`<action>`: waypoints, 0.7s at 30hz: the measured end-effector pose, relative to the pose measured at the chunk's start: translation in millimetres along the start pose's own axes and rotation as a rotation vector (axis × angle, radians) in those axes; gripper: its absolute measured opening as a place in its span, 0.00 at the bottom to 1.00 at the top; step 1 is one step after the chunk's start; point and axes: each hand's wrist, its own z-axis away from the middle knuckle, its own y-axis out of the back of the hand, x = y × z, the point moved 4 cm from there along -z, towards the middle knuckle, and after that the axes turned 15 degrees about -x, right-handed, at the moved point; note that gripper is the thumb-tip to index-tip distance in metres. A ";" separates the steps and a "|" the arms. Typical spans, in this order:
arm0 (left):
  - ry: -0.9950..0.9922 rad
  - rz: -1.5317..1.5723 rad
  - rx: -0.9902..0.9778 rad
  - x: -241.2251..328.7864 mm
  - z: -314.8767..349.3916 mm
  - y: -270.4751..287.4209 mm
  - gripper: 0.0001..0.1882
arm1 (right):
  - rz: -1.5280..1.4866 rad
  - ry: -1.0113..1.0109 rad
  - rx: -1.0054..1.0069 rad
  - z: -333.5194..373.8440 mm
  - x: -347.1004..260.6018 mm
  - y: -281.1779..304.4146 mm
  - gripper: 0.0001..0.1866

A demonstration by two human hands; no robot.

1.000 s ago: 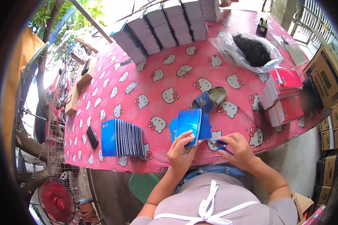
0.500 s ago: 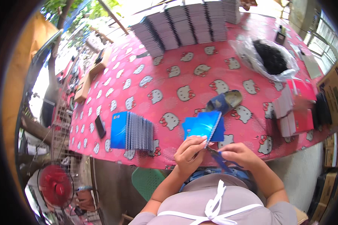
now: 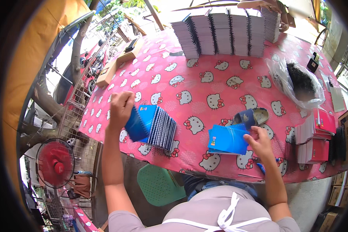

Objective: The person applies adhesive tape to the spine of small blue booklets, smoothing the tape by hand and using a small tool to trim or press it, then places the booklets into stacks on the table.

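My left hand (image 3: 121,106) is raised at the left, closed on a blue spiral notebook (image 3: 137,127) that hangs tilted beside a stack of blue spiral notebooks (image 3: 147,113). My right hand (image 3: 260,142) is at the right edge of a small pile of blue notebooks (image 3: 229,140). Its thumb and fingers are apart, the thumb at the top cover; no grip shows. Blue-handled pliers (image 3: 261,168) lie at the table's near edge, close to my right wrist.
Tall stacks of notebooks (image 3: 220,34) stand at the far side of the pink table (image 3: 197,100), a person's arm (image 3: 255,4) behind them. A blue slipper (image 3: 245,118) lies beyond the small pile. To the right are a plastic bag of black coils (image 3: 299,83) and red notebooks (image 3: 319,150).
My left hand has carried a notebook from the middle to the stack at the left. The pliers have left my right hand and lie on the table; that hand has moved to the pile.
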 end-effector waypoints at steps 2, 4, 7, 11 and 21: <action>0.198 0.266 0.202 -46.0 14.1 -17.7 0.09 | -0.028 -0.006 -0.027 -14.2 6.5 -12.0 0.28; 0.427 0.609 0.353 -81.0 33.5 0.2 0.10 | 0.019 0.064 -0.031 -16.3 21.4 -15.7 0.30; 0.514 1.341 0.394 -54.7 40.1 -10.4 0.19 | -0.038 0.033 -0.041 -18.3 41.8 -14.1 0.30; 0.735 1.018 0.197 -39.7 100.5 -49.8 0.16 | -0.125 0.054 -0.041 -17.9 38.2 -17.0 0.30; 0.860 0.395 0.322 -8.5 129.9 -70.9 0.13 | -0.186 0.015 -0.058 -17.5 37.3 -22.5 0.26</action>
